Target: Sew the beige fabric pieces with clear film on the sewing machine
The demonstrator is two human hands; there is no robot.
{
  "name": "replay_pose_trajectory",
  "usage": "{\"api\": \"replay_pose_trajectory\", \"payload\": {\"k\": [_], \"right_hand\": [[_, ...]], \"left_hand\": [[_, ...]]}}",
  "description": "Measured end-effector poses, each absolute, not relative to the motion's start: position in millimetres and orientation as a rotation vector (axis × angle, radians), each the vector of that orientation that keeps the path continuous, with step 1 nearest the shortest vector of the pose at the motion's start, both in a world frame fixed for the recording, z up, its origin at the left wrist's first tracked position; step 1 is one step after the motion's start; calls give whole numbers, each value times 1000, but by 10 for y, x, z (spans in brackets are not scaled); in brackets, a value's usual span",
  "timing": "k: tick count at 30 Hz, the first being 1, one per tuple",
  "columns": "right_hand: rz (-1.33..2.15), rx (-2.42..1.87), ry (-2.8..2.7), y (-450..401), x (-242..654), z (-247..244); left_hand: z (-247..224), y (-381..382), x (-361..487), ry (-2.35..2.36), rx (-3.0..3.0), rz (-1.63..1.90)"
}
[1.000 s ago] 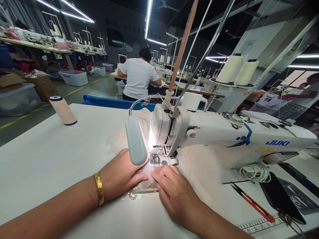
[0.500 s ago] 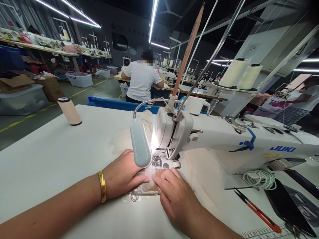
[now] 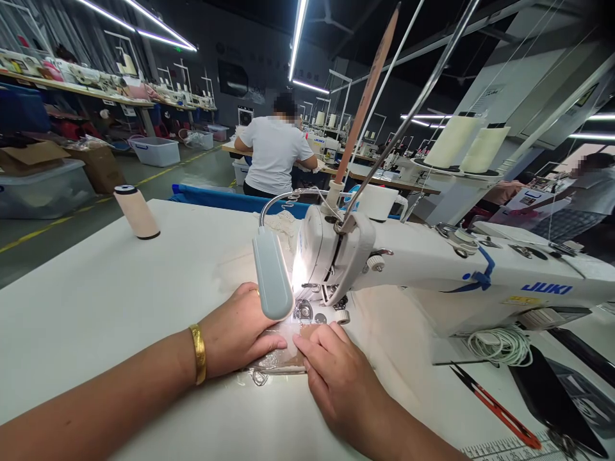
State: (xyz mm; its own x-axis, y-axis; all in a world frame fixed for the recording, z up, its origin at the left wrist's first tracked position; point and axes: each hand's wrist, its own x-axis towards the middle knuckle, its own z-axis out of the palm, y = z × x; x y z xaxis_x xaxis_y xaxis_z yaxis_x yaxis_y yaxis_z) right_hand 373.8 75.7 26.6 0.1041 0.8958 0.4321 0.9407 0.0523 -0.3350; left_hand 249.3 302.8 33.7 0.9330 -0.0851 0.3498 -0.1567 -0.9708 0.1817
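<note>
Pale, partly sheer fabric [image 3: 276, 360] lies on the white table just in front of the needle area of a JUKI sewing machine [image 3: 413, 262]. My left hand [image 3: 243, 330], with a gold bracelet at the wrist, rests flat on its left side, thumb stretched out; a grey lamp head [image 3: 273, 275] hides some of its fingers. At the fabric's right edge, my right hand [image 3: 336, 371] has its thumb and index finger pressed together on the cloth. More pale fabric [image 3: 384, 339] spreads under the machine arm to the right.
A peach thread cone [image 3: 137, 212] stands at the back left. Red-handled thread snips [image 3: 500, 406], a coiled white cable [image 3: 500, 346], a black phone-like object [image 3: 552, 397] and a ruler [image 3: 500, 448] lie at the right. A white mug [image 3: 377, 203] is behind the machine. A person in white [image 3: 273, 153] sits ahead.
The view has shifted slightly. Both hands stay in nearly the same places on the fabric.
</note>
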Motion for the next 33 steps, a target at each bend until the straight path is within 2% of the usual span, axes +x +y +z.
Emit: {"api": "replay_pose_trajectory", "payload": {"k": [26, 33], "right_hand": [[-60, -1888, -1799, 756, 3739, 275], [-79, -1886, -1801, 773, 3734, 287]], "left_hand": [[483, 2986, 2469, -153, 2861, 430], [454, 2874, 2470, -265, 2873, 596]]}}
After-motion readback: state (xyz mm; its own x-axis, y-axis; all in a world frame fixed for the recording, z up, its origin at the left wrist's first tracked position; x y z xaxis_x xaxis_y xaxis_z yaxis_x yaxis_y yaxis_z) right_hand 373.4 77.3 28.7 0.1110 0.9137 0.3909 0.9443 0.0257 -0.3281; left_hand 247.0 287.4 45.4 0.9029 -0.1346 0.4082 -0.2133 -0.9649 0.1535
